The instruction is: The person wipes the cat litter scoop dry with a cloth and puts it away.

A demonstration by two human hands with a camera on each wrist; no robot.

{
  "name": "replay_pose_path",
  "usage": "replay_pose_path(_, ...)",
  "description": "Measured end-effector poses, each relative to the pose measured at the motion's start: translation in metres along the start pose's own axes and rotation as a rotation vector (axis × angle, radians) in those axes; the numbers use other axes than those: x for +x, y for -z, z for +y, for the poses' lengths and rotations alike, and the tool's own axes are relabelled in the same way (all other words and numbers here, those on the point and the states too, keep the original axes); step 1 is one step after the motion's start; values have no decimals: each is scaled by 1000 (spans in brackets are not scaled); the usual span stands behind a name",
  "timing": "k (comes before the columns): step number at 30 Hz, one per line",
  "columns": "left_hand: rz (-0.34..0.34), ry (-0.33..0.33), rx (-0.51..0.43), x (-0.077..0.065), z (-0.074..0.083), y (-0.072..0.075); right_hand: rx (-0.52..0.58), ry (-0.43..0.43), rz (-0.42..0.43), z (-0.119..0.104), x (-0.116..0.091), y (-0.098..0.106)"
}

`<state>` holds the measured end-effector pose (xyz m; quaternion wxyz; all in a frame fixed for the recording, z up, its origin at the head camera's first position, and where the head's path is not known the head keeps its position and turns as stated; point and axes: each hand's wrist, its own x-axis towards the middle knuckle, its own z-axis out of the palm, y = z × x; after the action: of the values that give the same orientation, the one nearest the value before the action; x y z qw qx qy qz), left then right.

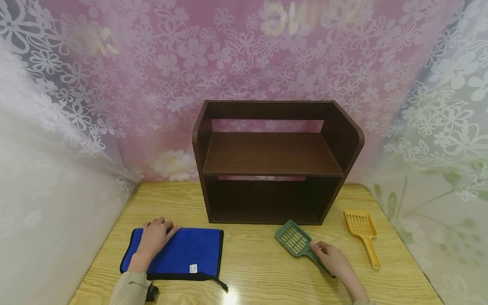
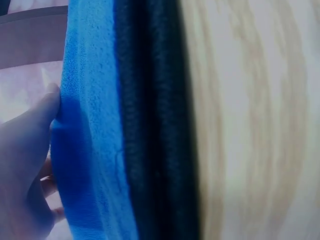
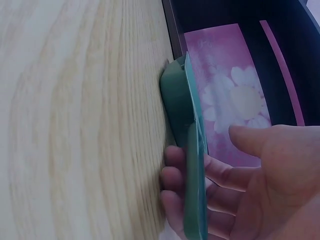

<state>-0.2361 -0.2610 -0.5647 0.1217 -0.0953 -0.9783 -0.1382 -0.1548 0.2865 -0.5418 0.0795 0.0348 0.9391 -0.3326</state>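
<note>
On the left of the table lies a folded blue cloth (image 1: pixel 192 250) with black trim, a small white label and a black cord at its near corner. My left hand (image 1: pixel 154 237) rests on it, fingers over its far edge; the left wrist view shows the thumb and fingers (image 2: pixel 47 187) along the blue side. To the right, my right hand (image 1: pixel 332 257) holds a green slotted litter scoop (image 1: pixel 294 239) by its handle. In the right wrist view its fingers (image 3: pixel 172 179) curl beneath the handle while the thumb (image 3: pixel 250 140) stands off it.
A dark brown two-tier shelf (image 1: pixel 272 154) stands at the back middle, its lower front edge near the green scoop's head. Right of it lies a yellow slotted scoop (image 1: pixel 361 226), handle towards me. Floral curtains (image 1: pixel 152 84) surround the wooden table (image 1: pixel 251 258).
</note>
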Motion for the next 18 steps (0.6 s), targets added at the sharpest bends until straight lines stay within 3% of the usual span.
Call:
replay_pose_path(8, 46, -36, -57, -6, -1, 5, 100, -51, -50, -2, -1, -7)
replay_pose_path(14, 174, -90, -115, -9, 4, 12, 153, -75, -48, -1, -2, -8)
replay_pose_path(18, 272, -137, -193, -9, 11, 20, 122, -41, -28, -2, -3, -7)
